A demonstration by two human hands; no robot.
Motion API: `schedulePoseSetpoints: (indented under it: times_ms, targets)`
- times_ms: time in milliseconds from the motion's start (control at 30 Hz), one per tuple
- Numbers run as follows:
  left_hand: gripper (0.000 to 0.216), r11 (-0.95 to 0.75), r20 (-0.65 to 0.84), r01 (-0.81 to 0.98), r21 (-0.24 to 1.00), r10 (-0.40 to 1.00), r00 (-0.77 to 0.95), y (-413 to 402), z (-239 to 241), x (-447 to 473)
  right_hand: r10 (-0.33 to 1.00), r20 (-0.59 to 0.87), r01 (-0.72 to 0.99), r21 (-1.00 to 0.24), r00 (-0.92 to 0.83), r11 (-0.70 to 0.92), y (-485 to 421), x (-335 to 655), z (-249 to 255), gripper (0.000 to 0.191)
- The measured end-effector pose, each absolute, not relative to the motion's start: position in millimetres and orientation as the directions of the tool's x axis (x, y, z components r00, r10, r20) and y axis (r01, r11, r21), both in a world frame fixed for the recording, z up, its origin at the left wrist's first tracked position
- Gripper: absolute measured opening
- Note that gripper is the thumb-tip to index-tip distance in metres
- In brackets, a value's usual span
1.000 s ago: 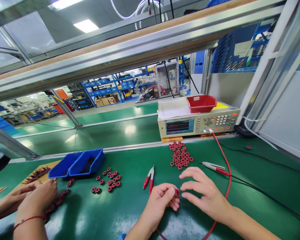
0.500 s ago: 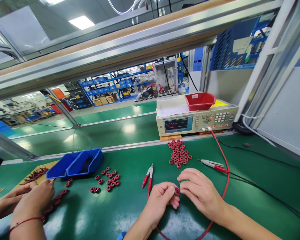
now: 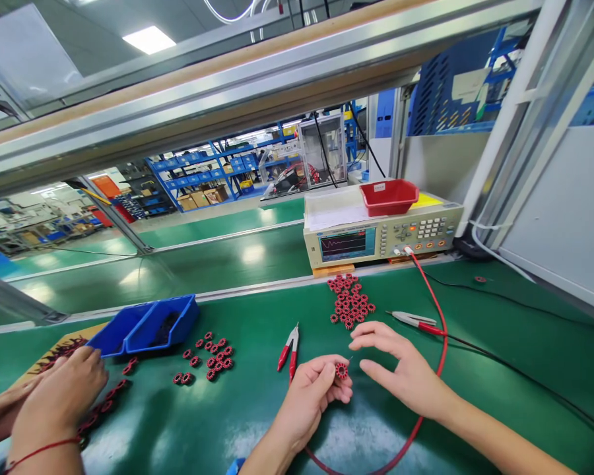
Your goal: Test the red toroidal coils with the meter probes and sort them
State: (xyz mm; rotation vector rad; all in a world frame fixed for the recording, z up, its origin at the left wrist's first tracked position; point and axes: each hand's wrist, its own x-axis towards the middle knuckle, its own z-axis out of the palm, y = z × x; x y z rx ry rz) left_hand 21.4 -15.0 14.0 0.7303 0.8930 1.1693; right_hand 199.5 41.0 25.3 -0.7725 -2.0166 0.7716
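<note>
Between the thumb and fingers of my left hand [image 3: 313, 394] is a small toroidal coil [image 3: 342, 371], a dark ring with red windings. A thin wire end sticks up from it toward my right hand [image 3: 400, 363]. That hand is open just to the right, thumb and fingers apart, not touching the coil. Behind my hands lies a pile of similar coils [image 3: 350, 300]. A red-handled clip [image 3: 290, 348] rests on the bench to the left of the pile, and a second red-handled clip [image 3: 416, 321] on a cable lies to the right.
A bench tester [image 3: 383, 241] with a lit screen carries a red tray [image 3: 389, 198]. A red cable [image 3: 438, 310] loops around my right forearm. To the left are loose coils [image 3: 218, 356], blue bins [image 3: 161, 326] and a co-worker's hands [image 3: 74, 379].
My right hand has opened and drawn away from the coil. The coil in my left hand has turned its round face toward me. The view has shifted slightly.
</note>
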Motion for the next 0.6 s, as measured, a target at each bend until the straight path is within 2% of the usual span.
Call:
schedulePoseSetpoints:
  times_ms: [167, 300, 367, 433, 500, 533, 600]
  targets:
    - [0.032, 0.237, -0.172, -0.441, 0.866, 0.968, 0.182, -15.6, 12.6, 22.9, 0.691, 0.398, 0.177, -0.779, -0.604, 0.602, 33.0, 193.3, 26.9, 0.029]
    - [0.042, 0.253, -0.191, -0.314, 0.915, 0.958, 0.215, -15.1, 8.6, 25.7, 0.706, 0.390, 0.209, -0.771, -0.592, 0.601, 31.7, 190.6, 22.3, 0.015]
    - [0.043, 0.139, -0.127, -0.110, 0.984, 0.986, 0.109, -13.3, 7.9, 22.4, 0.727, 0.377, 0.275, -0.748, -0.573, 0.604, 34.9, 191.1, 17.7, 0.011]
    - [0.034, -0.043, 0.059, 0.208, 0.977, 0.996, -0.072, -10.0, 8.3, 12.8, 0.759, 0.358, 0.387, -0.696, -0.544, 0.605, 41.0, 192.1, 11.2, 0.008]
    - [0.023, -0.136, 0.276, 0.516, 0.846, 0.939, -0.206, -5.3, 8.1, -2.4, 0.784, 0.334, 0.499, -0.626, -0.523, 0.599, 49.1, 192.8, 3.2, 0.005]
    - [0.022, -0.121, 0.347, 0.620, 0.775, 0.902, -0.258, -2.7, 7.3, -10.9, 0.792, 0.321, 0.536, -0.600, -0.520, 0.594, 53.5, 193.1, -0.8, 0.003]
    - [0.031, -0.009, 0.382, 0.778, 0.629, 0.875, -0.298, 2.6, 4.0, -26.8, 0.801, 0.291, 0.562, -0.590, -0.523, 0.580, 62.3, 194.3, -7.3, 0.003]
